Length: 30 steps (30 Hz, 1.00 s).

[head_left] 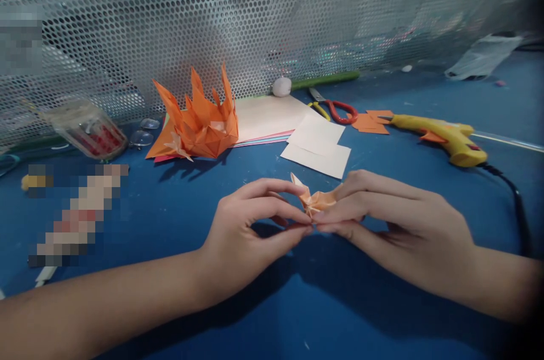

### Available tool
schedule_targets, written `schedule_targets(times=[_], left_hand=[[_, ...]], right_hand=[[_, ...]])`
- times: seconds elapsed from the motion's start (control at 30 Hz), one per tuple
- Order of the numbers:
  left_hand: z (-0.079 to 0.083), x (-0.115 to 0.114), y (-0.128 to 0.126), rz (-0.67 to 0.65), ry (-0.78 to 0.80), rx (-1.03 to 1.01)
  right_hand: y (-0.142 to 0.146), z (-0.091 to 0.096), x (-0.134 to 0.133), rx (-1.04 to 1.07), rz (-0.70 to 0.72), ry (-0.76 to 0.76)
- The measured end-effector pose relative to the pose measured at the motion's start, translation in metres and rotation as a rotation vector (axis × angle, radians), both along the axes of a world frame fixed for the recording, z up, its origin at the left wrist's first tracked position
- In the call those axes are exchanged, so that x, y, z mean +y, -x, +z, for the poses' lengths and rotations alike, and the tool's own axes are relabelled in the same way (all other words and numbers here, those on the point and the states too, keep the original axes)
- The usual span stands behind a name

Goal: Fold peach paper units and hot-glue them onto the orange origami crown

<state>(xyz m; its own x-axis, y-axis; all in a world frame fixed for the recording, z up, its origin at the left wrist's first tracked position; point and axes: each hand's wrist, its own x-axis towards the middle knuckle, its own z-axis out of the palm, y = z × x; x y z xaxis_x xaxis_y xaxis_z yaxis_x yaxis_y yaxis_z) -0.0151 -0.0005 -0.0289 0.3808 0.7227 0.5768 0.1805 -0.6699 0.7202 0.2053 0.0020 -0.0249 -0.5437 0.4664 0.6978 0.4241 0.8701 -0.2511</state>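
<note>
Folded paper piece (319,201), pale orange, creased, pointed tip raised, pinched by left hand (240,227) and right hand (414,221).

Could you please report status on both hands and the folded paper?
Left hand, right hand: both pinching light-orange folded paper. One pointed tip angled up. Cream paper pieces just beyond; yellow glue gun farther right.

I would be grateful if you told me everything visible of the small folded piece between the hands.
The small folded piece is light orange, apparently paper, with creases meeting near its lower middle. A paler, pointed flap rises at its left end, leaning up and to the left. The left hand and the right hand pinch it with their fingertips over the blue table; the right fingers hide part of it.
</note>
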Motion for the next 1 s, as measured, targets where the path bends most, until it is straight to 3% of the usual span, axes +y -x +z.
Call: schedule_targets(times=[0.43,0.53,0.7,0.77,0.87,1.0], left_hand=[[0.001,0.000,0.001,0.001,0.008,0.039],[0.004,0.002,0.000,-0.030,0.140,-0.047],[0.003,0.006,-0.006,-0.148,0.657,-0.345],[0.002,0.009,-0.006,-0.190,0.791,-0.407],[-0.001,0.014,-0.005,-0.201,0.829,-0.430],[-0.002,0.016,-0.003,-0.184,0.818,-0.425]], right_hand=[[0.000,0.001,-0.010,-0.111,-0.065,-0.175],[-0.003,0.002,-0.011,-0.121,-0.078,-0.180],[-0.006,0.003,-0.010,-0.165,-0.089,-0.189],[-0.003,0.002,-0.009,-0.164,-0.091,-0.234],[0.003,0.000,-0.007,-0.049,-0.116,-0.283],[0.004,-0.006,-0.004,0.023,-0.151,-0.220]])
